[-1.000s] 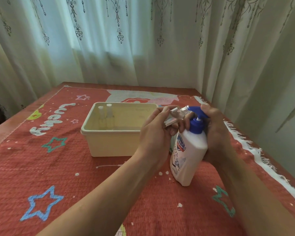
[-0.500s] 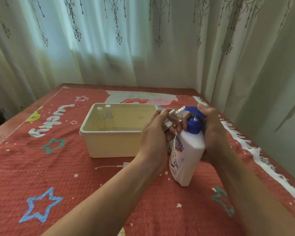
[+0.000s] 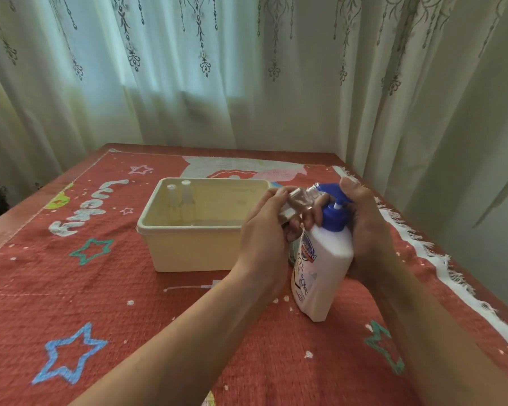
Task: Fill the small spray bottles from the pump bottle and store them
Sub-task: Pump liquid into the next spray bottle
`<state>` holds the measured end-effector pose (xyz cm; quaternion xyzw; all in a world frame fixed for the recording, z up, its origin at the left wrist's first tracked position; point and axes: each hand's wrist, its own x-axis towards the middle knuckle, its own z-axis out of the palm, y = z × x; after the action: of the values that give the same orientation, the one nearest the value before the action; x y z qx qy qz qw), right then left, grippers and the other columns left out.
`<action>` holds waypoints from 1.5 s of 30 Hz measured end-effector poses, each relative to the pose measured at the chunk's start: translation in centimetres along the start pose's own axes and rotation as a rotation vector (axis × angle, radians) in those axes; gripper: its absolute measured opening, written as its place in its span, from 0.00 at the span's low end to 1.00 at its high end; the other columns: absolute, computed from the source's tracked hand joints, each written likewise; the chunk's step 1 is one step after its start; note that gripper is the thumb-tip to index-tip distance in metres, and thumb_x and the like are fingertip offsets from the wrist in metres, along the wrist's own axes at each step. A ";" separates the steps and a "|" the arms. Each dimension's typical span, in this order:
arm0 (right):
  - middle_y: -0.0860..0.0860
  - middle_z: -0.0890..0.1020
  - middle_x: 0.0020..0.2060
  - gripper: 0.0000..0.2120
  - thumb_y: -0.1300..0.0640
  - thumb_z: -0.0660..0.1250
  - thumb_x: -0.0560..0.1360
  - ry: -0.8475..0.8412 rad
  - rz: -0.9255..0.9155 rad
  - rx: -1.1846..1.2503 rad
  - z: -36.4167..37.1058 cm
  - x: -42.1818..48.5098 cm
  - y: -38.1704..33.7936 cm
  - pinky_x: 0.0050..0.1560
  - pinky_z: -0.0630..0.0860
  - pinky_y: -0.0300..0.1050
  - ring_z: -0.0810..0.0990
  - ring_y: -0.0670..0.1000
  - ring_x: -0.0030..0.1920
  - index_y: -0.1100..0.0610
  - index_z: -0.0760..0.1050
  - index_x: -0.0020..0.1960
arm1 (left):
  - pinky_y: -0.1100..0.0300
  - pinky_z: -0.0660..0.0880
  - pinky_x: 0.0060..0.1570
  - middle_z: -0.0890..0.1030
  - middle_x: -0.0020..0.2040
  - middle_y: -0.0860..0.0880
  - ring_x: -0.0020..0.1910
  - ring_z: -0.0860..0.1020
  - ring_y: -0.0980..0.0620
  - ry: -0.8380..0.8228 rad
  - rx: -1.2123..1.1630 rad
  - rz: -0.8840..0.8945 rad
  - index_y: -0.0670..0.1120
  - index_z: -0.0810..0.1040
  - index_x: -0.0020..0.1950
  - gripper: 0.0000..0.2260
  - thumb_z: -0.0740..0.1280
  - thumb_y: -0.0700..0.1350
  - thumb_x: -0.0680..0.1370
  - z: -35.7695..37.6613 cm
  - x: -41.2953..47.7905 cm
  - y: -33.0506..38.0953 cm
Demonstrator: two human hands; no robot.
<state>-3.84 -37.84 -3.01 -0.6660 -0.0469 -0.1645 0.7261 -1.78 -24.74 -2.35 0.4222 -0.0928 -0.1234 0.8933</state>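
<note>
A white pump bottle with a blue pump head stands tilted on the red cloth. My right hand wraps its far side, thumb on top of the pump. My left hand grips a small clear spray bottle, tipped sideways with its mouth against the blue nozzle. Two small clear spray bottles with white caps stand in the far left corner of a cream plastic box.
A loose white spray tube and cap lies on the cloth in front of the box. The red patterned cloth covers the table; its fringed edge runs along the right. Curtains hang close behind.
The pump head has risen slightly from its pressed position. Both hands and the small bottle stay almost where they were.
</note>
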 end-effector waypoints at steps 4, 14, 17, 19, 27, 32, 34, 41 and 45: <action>0.57 0.81 0.33 0.25 0.43 0.56 0.77 -0.011 -0.016 -0.018 0.0 -0.1 -0.2 0.42 0.76 0.48 0.79 0.53 0.34 0.56 0.77 0.30 | 0.62 0.64 0.32 0.78 0.31 0.49 0.27 0.70 0.55 -0.001 0.009 0.000 0.45 0.79 0.44 0.11 0.60 0.39 0.82 0.1 -0.1 0.1; 0.55 0.80 0.31 0.27 0.37 0.59 0.76 -0.012 0.004 0.042 0.0 0.0 0.0 0.45 0.75 0.49 0.80 0.52 0.35 0.55 0.77 0.30 | 0.61 0.64 0.32 0.78 0.31 0.48 0.27 0.70 0.55 -0.010 -0.025 0.012 0.44 0.79 0.44 0.11 0.60 0.38 0.82 0.2 -0.2 0.3; 0.55 0.79 0.30 0.25 0.43 0.56 0.77 -0.015 -0.014 0.052 0.1 0.0 -0.1 0.44 0.74 0.49 0.79 0.52 0.34 0.55 0.77 0.29 | 0.60 0.63 0.33 0.77 0.31 0.48 0.27 0.70 0.54 0.001 -0.034 0.006 0.44 0.80 0.43 0.11 0.61 0.37 0.81 0.2 -0.1 0.2; 0.55 0.79 0.31 0.25 0.42 0.57 0.77 -0.005 -0.016 0.040 0.1 0.0 0.1 0.45 0.74 0.50 0.79 0.53 0.35 0.55 0.77 0.29 | 0.61 0.63 0.32 0.77 0.31 0.47 0.26 0.70 0.54 -0.002 -0.034 0.005 0.43 0.79 0.43 0.11 0.60 0.37 0.81 0.2 -0.1 0.1; 0.60 0.79 0.36 0.35 0.22 0.67 0.65 -0.049 0.032 0.007 -0.4 0.4 0.4 0.51 0.74 0.54 0.79 0.57 0.40 0.57 0.77 0.33 | 0.62 0.63 0.30 0.77 0.33 0.47 0.28 0.69 0.54 -0.013 -0.050 0.017 0.43 0.80 0.45 0.11 0.60 0.37 0.82 0.3 -0.1 0.4; 0.58 0.80 0.33 0.25 0.40 0.58 0.76 -0.023 0.009 0.004 -0.3 0.3 0.2 0.47 0.73 0.51 0.78 0.54 0.35 0.56 0.77 0.30 | 0.61 0.63 0.32 0.78 0.31 0.48 0.27 0.70 0.54 -0.014 -0.023 0.008 0.43 0.79 0.44 0.11 0.60 0.38 0.82 0.2 -0.1 0.3; 0.59 0.80 0.34 0.26 0.37 0.59 0.76 -0.015 0.004 -0.007 -0.3 0.4 0.3 0.48 0.73 0.53 0.78 0.54 0.36 0.55 0.77 0.30 | 0.60 0.62 0.32 0.77 0.31 0.47 0.27 0.70 0.54 -0.010 -0.019 0.005 0.43 0.79 0.45 0.11 0.60 0.38 0.82 0.1 -0.1 0.3; 0.61 0.78 0.38 0.35 0.23 0.68 0.65 -0.023 0.033 -0.003 -0.4 0.5 0.5 0.53 0.72 0.58 0.76 0.59 0.43 0.57 0.77 0.35 | 0.63 0.65 0.30 0.77 0.35 0.46 0.27 0.70 0.54 -0.014 -0.026 0.015 0.41 0.80 0.49 0.09 0.59 0.38 0.82 0.2 -0.1 0.5; 0.59 0.79 0.35 0.26 0.38 0.58 0.77 -0.013 0.012 -0.017 -0.4 0.3 0.3 0.49 0.72 0.53 0.78 0.55 0.38 0.56 0.77 0.32 | 0.60 0.63 0.32 0.77 0.34 0.46 0.28 0.70 0.53 -0.015 -0.021 0.010 0.42 0.79 0.47 0.09 0.60 0.38 0.82 0.1 0.0 0.3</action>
<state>-3.52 -38.27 -3.30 -0.6734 -0.0464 -0.1563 0.7211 -1.76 -24.61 -2.06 0.4113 -0.1003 -0.1232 0.8976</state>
